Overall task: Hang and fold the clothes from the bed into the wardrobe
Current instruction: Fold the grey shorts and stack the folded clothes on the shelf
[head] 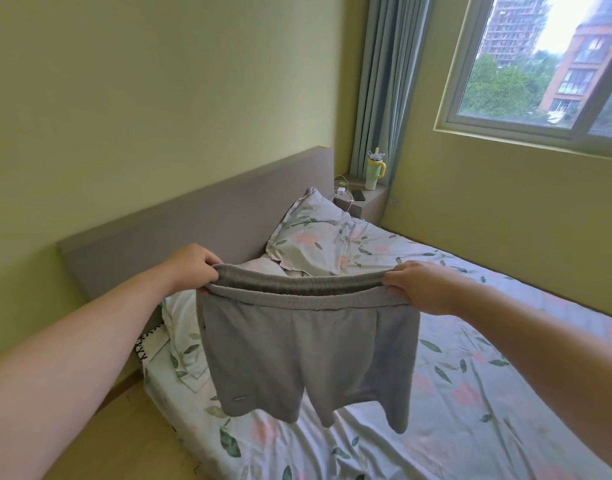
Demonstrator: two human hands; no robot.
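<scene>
Fingers [213, 263] of the left hand [193, 268] curl closed around one end of the elastic waistband of a pair of grey shorts [297, 355]. The right hand [419, 287] grips the other end the same way, its fingers folded onto the fabric. The waistband is stretched level between the two hands, and the shorts hang in the air over the bed [471, 393], legs dangling above the floral sheet. A small pale mark [240, 397] near one leg's hem is too small to read. Behind, a pillow [315, 237] leans against the grey headboard [193, 216], and a green and yellow tumbler [374, 169] stands near a dark phone [358, 195].
</scene>
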